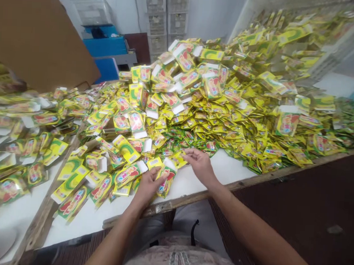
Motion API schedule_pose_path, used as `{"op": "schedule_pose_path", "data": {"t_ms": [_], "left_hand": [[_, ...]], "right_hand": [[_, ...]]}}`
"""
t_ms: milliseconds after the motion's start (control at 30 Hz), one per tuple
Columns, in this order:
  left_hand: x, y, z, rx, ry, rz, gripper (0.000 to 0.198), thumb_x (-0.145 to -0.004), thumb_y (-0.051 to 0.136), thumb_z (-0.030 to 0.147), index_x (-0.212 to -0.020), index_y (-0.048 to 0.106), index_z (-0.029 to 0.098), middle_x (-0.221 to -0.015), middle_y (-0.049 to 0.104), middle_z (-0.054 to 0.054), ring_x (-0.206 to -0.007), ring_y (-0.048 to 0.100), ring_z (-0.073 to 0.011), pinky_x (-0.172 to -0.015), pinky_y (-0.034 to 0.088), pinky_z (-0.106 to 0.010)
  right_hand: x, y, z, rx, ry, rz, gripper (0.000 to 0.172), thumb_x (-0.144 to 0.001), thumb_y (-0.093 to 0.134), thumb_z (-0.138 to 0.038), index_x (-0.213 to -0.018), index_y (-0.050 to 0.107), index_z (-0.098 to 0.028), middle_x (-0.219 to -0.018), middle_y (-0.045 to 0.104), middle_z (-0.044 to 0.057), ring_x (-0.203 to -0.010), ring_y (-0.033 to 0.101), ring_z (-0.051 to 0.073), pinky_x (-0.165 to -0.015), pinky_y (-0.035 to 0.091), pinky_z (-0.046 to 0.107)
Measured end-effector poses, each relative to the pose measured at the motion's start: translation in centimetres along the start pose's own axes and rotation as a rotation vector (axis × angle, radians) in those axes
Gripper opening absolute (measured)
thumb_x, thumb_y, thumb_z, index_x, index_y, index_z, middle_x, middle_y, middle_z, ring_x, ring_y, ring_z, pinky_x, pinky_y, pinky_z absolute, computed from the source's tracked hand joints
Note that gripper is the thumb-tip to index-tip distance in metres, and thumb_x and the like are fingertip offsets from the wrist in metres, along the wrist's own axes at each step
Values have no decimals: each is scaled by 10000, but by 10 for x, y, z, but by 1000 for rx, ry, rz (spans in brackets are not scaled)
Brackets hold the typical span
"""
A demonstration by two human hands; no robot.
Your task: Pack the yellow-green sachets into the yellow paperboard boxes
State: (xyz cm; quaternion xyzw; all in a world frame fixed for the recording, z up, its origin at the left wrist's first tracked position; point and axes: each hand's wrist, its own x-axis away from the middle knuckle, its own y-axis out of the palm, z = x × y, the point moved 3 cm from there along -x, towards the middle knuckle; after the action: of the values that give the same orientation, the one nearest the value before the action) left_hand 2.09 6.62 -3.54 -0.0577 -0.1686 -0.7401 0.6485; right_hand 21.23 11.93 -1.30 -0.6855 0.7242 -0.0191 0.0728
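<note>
Near the front edge of the table, my left hand (149, 184) is closed on a small yellow and green box (166, 178) with a red fruit print and a white flap at its top. Just right of the box, my right hand (199, 165) pinches a yellow packet (179, 159), whose left end lies close to the box's upper end. Several similar boxes (130, 174) lie left of my left hand. Behind both hands rises a heap of yellow and green packets (231, 123) with more boxes on top.
A wooden strip (47, 199) divides the white tabletop (228, 167); more boxes lie left of it. A white crate (326, 63) of boxes and packets leans at the back right. A large brown cardboard piece (42, 38) stands at the back left, beside blue objects (106, 45).
</note>
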Motion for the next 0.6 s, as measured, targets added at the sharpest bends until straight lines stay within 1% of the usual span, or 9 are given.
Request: {"op": "schedule_pose_path", "data": {"t_ms": [100, 233, 333, 400, 433, 500, 567, 600], "left_hand": [[5, 1, 0, -4, -24, -30, 501, -655, 742, 379, -1089, 611, 165, -900, 731, -65, -732, 667, -201, -670, 498, -292], [16, -1, 0, -22, -72, -75, 460, -632, 765, 351, -1029, 637, 158, -884, 731, -58, -752, 667, -198, -723, 496, -300], [23, -2, 0, 20, -133, -82, 454, -617, 777, 345, -1000, 634, 148, -848, 733, -62, -708, 669, -192, -692, 500, -293], [25, -2, 1, 59, -163, -49, 465, -594, 793, 341, -981, 629, 142, -816, 733, -59, -676, 667, -184, -663, 499, -280], [25, -2, 2, 76, -170, -32, 471, -582, 800, 338, -973, 626, 141, -803, 733, -55, -662, 664, -177, -653, 497, -274], [26, -4, 5, 94, -176, -1, 483, -566, 808, 332, -964, 617, 136, -779, 731, -47, -636, 657, -162, -637, 493, -260], [26, -6, 8, 92, -178, 44, 517, -550, 816, 327, -979, 601, 133, -754, 729, -37, -614, 650, -150, -625, 489, -249], [26, -7, 9, 88, -176, 67, 545, -540, 821, 320, -997, 590, 133, -745, 728, -31, -609, 649, -146, -620, 486, -244]], "right_hand": [[19, 10, 7, -75, 83, -61, 334, -643, 686, -476, -746, 610, -168, -662, 610, 4, -634, 557, 142, -615, 445, 276], [32, 15, 10, -75, 138, -195, 327, -606, 717, -461, -705, 613, -168, -617, 581, -22, -598, 529, 123, -593, 431, 264], [41, 18, 9, -48, 136, -281, 291, -654, 689, -446, -688, 615, -167, -646, 603, -11, -626, 545, 131, -623, 440, 267], [42, 19, 9, -4, 109, -313, 266, -719, 633, -431, -718, 629, -165, -681, 626, 2, -657, 563, 143, -642, 446, 271], [40, 17, 9, 48, 87, -298, 259, -757, 592, -420, -747, 637, -166, -694, 635, 7, -665, 570, 150, -644, 448, 274], [28, 11, 9, 254, 5, -199, 236, -827, 497, -348, -831, 651, -169, -750, 657, 26, -700, 584, 168, -662, 452, 287], [11, 6, 8, 576, -142, -110, 245, -824, 463, -218, -981, 644, -168, -929, 675, 68, -841, 592, 206, -739, 453, 318], [2, 6, 8, 750, -226, -105, 315, -794, 471, -151, -1071, 620, -165, -1060, 653, 92, -948, 573, 231, -792, 442, 339]]}}
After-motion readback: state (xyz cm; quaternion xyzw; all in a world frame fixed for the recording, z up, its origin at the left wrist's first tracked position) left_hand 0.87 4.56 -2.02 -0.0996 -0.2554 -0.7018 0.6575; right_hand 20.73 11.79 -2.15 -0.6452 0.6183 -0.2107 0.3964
